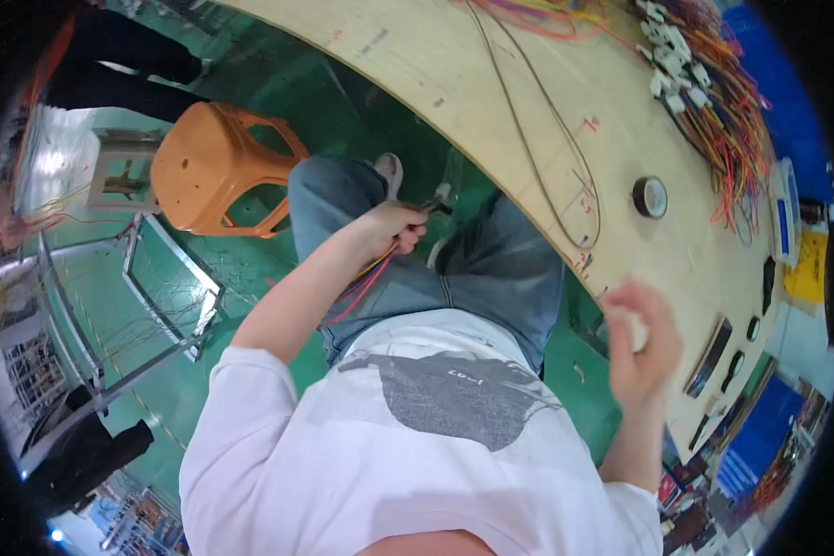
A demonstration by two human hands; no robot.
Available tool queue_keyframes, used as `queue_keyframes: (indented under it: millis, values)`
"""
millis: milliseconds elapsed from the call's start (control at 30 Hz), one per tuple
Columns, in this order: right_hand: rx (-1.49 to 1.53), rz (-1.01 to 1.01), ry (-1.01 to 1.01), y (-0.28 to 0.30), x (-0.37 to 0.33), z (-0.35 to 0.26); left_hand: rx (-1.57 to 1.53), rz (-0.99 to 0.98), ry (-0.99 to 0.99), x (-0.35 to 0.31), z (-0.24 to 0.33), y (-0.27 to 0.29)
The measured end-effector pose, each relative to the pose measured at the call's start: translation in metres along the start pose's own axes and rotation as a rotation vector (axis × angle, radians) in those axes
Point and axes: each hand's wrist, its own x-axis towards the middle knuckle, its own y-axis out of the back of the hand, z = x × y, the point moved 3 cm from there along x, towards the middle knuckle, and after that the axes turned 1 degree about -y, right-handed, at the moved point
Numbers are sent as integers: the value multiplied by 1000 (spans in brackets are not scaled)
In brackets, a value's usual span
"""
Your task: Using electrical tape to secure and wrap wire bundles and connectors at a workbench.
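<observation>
My left hand [394, 230] is closed around a bundle of thin wires [372, 285], held over my lap. Red, pink and yellow strands hang from the fist toward my thigh. Out of its other side pokes a dark end with a pale piece [442, 196], too small to make out. By the table's near edge is my right hand [641, 357], raised and smeared a little by motion. Its fingers are curled toward the thumb, and a whitish patch shows between them that I cannot identify.
The pale wooden table [463, 102] curves along the right. On it lie a black tape roll [650, 196], a looped brown cord [525, 139] and a wire pile [713, 130] with white connectors. An orange stool [195, 171], a metal frame [171, 347] and a person's legs [125, 69] are left.
</observation>
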Motion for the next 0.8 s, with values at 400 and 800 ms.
queue_keyframes:
  millis: [400,800]
  values:
    - [1214,-160,53,-78,136,-148,-22,-78,-965,-287,53,-68]
    - [799,-335,446,-66,168,-204,80,95,-1403,-306,94,-76]
